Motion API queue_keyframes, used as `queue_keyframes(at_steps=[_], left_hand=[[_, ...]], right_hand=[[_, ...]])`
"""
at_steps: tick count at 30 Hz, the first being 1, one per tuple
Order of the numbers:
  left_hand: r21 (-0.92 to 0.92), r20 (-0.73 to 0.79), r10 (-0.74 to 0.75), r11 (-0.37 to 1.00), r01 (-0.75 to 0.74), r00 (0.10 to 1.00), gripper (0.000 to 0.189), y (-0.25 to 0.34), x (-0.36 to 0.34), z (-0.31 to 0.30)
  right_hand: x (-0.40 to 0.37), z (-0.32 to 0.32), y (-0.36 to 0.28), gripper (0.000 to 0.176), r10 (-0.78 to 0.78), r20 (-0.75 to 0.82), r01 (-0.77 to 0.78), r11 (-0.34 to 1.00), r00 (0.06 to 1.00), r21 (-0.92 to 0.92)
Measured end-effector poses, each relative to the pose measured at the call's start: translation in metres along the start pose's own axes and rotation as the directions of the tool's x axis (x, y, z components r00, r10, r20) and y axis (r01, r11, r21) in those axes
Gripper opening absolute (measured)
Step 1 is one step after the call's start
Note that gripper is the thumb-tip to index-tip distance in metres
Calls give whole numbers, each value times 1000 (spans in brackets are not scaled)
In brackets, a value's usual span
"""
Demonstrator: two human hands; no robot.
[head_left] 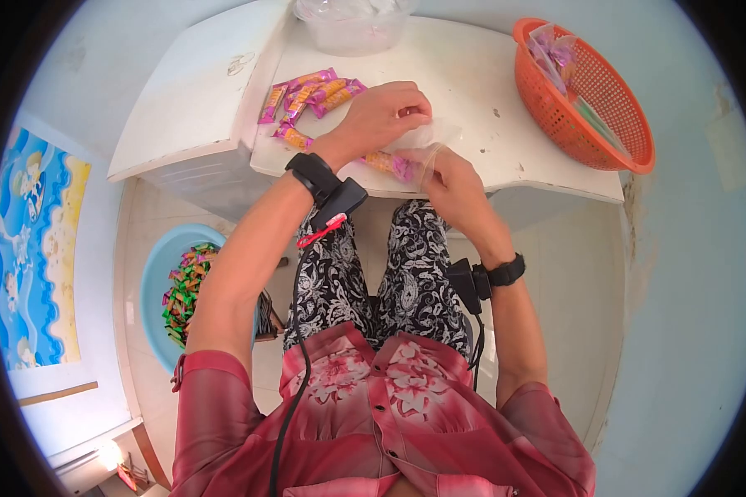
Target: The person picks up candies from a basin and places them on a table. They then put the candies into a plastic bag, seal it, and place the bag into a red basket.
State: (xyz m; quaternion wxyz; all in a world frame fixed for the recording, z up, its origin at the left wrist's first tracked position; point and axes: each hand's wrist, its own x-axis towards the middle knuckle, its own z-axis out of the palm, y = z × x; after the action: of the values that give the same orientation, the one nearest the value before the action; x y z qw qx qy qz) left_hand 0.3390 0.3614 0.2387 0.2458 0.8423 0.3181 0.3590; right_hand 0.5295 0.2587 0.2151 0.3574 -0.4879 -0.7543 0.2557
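A clear plastic bag (441, 135) stretches between my two hands above the front part of the white table. My left hand (383, 114) is closed, its curled fingers at the bag's upper left side. Lower and to the right, my right hand (458, 189) pinches the bag near the table's front edge. Purple and yellow wrapped snacks (387, 164) lie beneath my left wrist and reach up to the bag. Several more snack packets (317, 93) form a loose pile left of my left hand.
An orange plastic basket (584, 124) at the right holds bagged purple packets. At the back stands a clear plastic tub (352, 29). On the floor to the left, a blue basin (154, 282) contains many small green and red wrapped sweets. The white table (464, 74) has a curved front edge.
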Motion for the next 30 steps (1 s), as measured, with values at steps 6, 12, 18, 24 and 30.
queue_keyframes(at_steps=[6,12,18,24,30], left_hand=[[197,-24,172,966,-164,985,22,-12,13,11],[169,-382,45,985,21,923,35,12,-28,-8],[148,-718,-45,965,216,694,28,14,-112,-39],[81,-744,-183,930,358,643,18,9,-160,-24],[32,-732,-234,926,376,640,19,8,-169,-20]], right_hand=[[-17,-15,-24,40,178,73,-190,953,981,235],[-50,-14,-31,26,227,-89,-175,901,970,397],[-65,-12,-39,22,-41,-400,89,991,915,103],[-24,19,-74,15,-200,-271,222,973,942,56],[31,60,-84,15,-269,-162,253,960,949,-117]])
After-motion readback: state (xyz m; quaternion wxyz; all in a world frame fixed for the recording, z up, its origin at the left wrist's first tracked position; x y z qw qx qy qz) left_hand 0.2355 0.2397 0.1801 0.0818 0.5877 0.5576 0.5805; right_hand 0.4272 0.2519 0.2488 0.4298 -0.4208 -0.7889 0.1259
